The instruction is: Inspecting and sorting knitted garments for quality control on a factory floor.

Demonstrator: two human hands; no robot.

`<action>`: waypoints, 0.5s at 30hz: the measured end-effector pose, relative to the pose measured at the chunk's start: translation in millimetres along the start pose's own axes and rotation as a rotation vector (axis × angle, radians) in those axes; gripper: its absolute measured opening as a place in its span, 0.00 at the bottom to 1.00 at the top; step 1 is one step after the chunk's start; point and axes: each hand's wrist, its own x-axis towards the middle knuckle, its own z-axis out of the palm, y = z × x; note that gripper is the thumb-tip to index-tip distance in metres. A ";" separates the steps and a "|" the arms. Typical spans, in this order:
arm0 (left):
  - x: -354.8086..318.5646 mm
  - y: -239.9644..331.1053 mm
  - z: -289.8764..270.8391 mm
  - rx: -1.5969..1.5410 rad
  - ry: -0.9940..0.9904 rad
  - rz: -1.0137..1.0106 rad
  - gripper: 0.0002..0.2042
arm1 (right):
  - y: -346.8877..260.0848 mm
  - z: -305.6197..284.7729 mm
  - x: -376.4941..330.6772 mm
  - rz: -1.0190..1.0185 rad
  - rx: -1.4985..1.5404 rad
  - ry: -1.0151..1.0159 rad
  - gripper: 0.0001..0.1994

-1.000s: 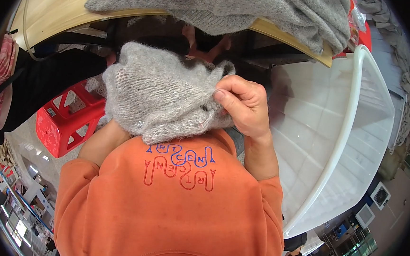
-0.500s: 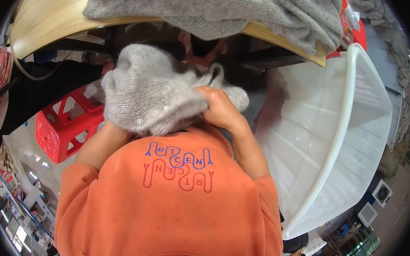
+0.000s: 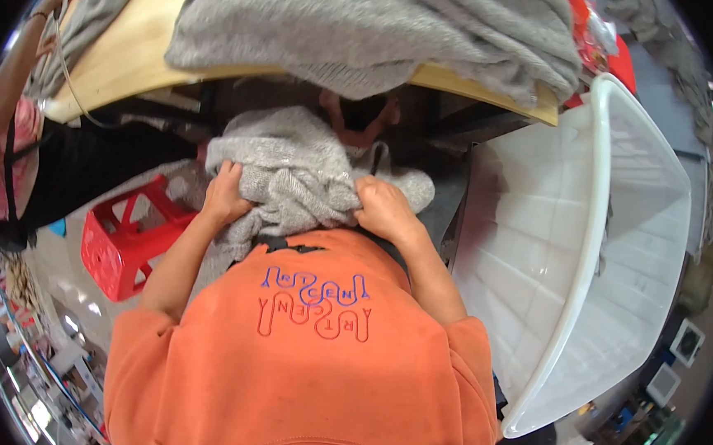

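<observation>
A light grey knitted garment (image 3: 294, 164) lies bunched in folds over my lap, below the table edge. My left hand (image 3: 228, 194) is closed on its left side, fingers curled over the knit. On the right, my right hand (image 3: 383, 201) grips the fabric, with a loose grey end of knit (image 3: 412, 189) beyond it. Which part of the garment each hand holds cannot be made out. A larger pile of grey knitwear (image 3: 370, 29) rests on the wooden table (image 3: 129, 49) ahead and hangs over its front edge.
To my right stands a big white plastic tub (image 3: 529, 235). A red plastic stool (image 3: 128, 240) is at the left. Beyond it another person's arm (image 3: 24, 67) reaches the table, near a thin cord (image 3: 69, 78). Red and clear plastic bags (image 3: 593, 32) sit at the far right.
The garment has dropped from a raised, rounded bunch to a flatter, folded heap. My left hand, hidden before behind the knit, now shows on top of it. The other person's arm has come into view.
</observation>
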 end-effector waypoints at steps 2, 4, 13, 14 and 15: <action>13.3 10.6 -4.7 -0.134 0.013 -0.053 0.28 | 9.2 3.8 -9.5 -0.038 -0.039 0.155 0.11; 16.9 28.7 -13.4 -0.515 0.170 0.017 0.17 | 16.8 1.9 -16.4 0.064 -0.020 0.191 0.14; -35.3 403.2 -149.9 -0.909 -0.222 1.811 0.24 | 129.2 96.2 -27.9 0.185 0.022 0.574 0.12; -59.6 437.7 -140.0 -1.295 -0.044 1.794 0.19 | 127.7 100.9 -21.6 0.152 0.022 0.588 0.10; -75.5 442.5 -135.9 -1.329 -0.020 1.770 0.22 | 125.2 102.9 -20.9 0.143 0.027 0.610 0.09</action>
